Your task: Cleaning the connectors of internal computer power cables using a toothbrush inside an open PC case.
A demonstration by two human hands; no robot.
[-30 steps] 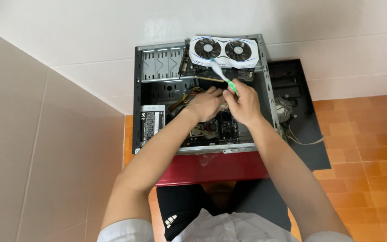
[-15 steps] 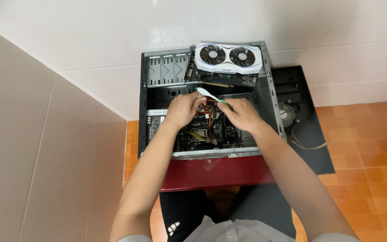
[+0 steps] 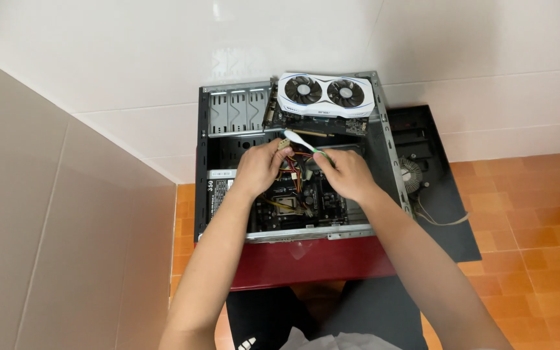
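Clamped shut in the right hand round the green end of a white-and-green tool, now swung down from pointing at the graphics card a second ago to lying almost flat, white tip aimed at the left hand. Pinching there on a cream plug trailing red, yellow and black wires, so apparently closing in on that connector. Working mid-case above the motherboard, inside the open grey computer case on the floor.

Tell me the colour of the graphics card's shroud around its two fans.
White, with dark fans, on the graphics card; head view.
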